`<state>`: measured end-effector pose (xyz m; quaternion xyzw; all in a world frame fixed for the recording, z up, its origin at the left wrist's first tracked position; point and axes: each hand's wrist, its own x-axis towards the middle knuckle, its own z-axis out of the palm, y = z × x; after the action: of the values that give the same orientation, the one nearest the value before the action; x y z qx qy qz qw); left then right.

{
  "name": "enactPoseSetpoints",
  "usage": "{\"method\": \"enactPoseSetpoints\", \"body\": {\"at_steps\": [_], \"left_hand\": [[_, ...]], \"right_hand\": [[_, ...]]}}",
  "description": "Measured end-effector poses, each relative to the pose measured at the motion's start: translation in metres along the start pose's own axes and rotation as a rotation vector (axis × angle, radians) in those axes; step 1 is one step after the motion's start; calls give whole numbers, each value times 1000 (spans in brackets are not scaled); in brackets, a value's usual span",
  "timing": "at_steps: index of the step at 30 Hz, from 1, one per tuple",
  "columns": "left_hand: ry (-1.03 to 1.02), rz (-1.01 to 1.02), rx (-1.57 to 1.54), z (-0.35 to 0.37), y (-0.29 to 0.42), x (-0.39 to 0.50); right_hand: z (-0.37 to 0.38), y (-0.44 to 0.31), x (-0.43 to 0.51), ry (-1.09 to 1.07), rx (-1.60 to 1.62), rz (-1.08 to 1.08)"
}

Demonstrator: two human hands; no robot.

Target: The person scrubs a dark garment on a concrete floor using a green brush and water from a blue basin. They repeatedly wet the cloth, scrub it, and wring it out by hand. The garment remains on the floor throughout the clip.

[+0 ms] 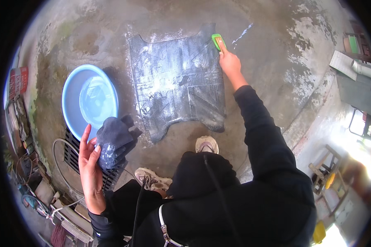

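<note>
A dark rubber floor mat (176, 83) with a textured, wet surface lies flat on the concrete before me. White suds line its left edge. My right hand (230, 63) grips a green scrubbing brush (215, 38) with a yellowish back, at the mat's upper right edge. My left hand (91, 168) holds a crumpled dark grey thing (113, 151), perhaps a cloth or a glove, flecked with white. It hangs over the near rim of a light blue plastic basin (67, 105), which holds some clear liquid.
Beneath the basin's near side is a black slotted grate (71, 151), with a grey hose (60, 177) curving past it. My shoes (207, 144) stand below the mat. Boards and tools (34, 200) line the left; a wooden stool (326, 166) is at right.
</note>
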<state>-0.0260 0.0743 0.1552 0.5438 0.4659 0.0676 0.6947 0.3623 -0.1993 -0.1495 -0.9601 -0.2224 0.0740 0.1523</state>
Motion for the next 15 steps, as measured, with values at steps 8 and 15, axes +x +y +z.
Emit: {"method": "enactPoseSetpoints", "body": {"at_steps": [8,15], "left_hand": [[35,8,-37,-3,5,-5],[18,-25,-46,-8,0,-1]], "right_hand": [[-10,-4,-88,-246,-63,-121],[19,-15,-90,-219,-20,-72]]}}
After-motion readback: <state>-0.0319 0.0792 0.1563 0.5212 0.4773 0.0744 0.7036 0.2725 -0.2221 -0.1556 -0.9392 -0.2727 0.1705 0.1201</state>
